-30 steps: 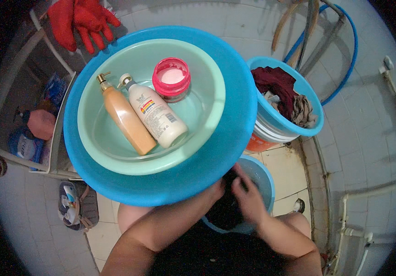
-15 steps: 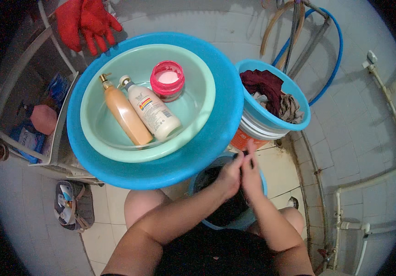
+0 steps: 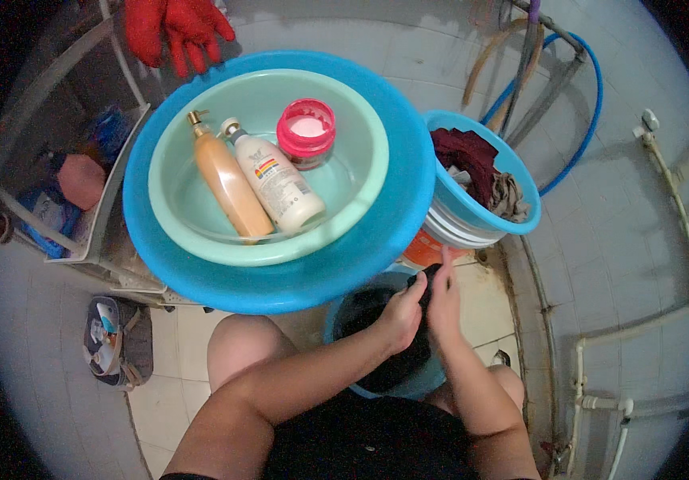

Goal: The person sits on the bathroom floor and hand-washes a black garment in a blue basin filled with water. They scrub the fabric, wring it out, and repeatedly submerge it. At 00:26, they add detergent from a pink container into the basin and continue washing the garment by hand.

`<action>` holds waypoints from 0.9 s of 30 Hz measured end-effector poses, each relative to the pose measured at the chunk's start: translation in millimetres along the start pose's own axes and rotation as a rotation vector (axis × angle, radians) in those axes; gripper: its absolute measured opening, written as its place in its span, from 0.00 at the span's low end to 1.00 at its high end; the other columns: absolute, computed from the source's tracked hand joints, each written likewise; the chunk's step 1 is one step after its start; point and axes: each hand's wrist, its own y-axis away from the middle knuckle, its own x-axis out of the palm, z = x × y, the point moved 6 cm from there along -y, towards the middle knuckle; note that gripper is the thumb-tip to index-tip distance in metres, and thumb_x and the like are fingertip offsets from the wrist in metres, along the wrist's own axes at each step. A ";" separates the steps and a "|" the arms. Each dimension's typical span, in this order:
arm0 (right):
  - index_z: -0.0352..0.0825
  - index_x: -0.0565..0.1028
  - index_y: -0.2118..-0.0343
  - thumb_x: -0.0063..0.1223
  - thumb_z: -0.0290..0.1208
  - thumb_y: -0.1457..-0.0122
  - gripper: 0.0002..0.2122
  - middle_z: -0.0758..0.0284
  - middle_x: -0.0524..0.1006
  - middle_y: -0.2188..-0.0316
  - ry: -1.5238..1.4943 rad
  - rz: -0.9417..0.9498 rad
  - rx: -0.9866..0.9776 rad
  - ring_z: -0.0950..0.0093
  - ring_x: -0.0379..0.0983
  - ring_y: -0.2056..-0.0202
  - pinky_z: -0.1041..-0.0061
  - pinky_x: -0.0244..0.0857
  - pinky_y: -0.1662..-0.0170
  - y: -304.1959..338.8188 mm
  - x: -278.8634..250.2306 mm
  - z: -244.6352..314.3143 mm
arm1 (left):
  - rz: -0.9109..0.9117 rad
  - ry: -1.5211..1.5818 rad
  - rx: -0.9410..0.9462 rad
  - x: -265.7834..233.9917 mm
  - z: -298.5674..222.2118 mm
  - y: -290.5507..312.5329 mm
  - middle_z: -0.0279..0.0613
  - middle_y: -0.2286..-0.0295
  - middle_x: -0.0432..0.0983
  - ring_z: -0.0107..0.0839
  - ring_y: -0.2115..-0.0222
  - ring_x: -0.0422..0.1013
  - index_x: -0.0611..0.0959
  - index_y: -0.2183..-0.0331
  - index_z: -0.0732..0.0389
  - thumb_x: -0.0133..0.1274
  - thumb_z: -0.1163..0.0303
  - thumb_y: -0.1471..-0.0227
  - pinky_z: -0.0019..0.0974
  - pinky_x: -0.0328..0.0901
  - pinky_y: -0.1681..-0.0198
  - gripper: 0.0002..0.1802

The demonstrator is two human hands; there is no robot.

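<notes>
Over a blue basin between my knees, both hands are pressed together round black cloth. My left hand is closed, its thumb up against a bunched part of the black cloth. Facing it, my right hand presses the same cloth from the other side, its fingers stretched upward. More dark cloth fills the basin below, partly hidden by my left forearm. Whether it is one piece with the part in my hands, I cannot tell.
A large blue tub holds a mint basin with an amber pump bottle, a white bottle and an open pink jar. Clothes lie in a blue basin on a white bucket. Red gloves hang behind; a shelf stands left.
The whole view has shifted slightly. My hands are still together over the basin, and more black cloth shows between them now.
</notes>
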 end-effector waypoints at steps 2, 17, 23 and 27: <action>0.30 0.55 0.43 0.32 0.35 0.37 0.22 0.55 0.47 0.39 0.201 0.097 -0.216 0.61 0.37 0.37 0.66 0.31 0.38 27.7 29.3 4.5 | 0.163 0.080 0.066 -16.0 -11.4 -7.3 0.40 0.48 0.60 0.31 0.47 0.56 0.62 0.47 0.66 0.38 0.52 0.42 0.34 0.50 0.44 0.30; 0.32 0.69 0.77 0.47 0.28 0.45 0.07 0.66 0.69 0.78 0.134 0.144 -0.145 0.73 0.68 0.70 0.75 0.61 0.65 24.1 12.1 47.4 | -0.221 -0.010 -0.037 -45.8 -15.3 -30.1 0.35 0.73 0.72 0.33 0.70 0.69 0.73 0.64 0.54 0.41 0.46 0.45 0.37 0.64 0.63 0.22; 0.33 0.74 0.75 0.41 0.40 0.43 0.15 0.55 0.73 0.78 0.587 -0.081 -0.138 0.54 0.70 0.73 0.60 0.63 0.71 -11.8 4.9 45.9 | -0.311 0.108 -0.117 3.6 -12.4 10.9 0.41 0.63 0.71 0.32 0.61 0.68 0.72 0.59 0.59 0.40 0.50 0.44 0.37 0.62 0.56 0.23; 0.36 0.76 0.72 0.47 0.39 0.47 0.12 0.56 0.75 0.76 0.724 0.069 -0.298 0.55 0.71 0.71 0.61 0.65 0.70 18.8 36.5 49.9 | 0.085 0.159 -0.093 -19.8 -7.0 -11.3 0.41 0.64 0.71 0.31 0.61 0.68 0.72 0.61 0.58 0.39 0.51 0.44 0.37 0.63 0.57 0.21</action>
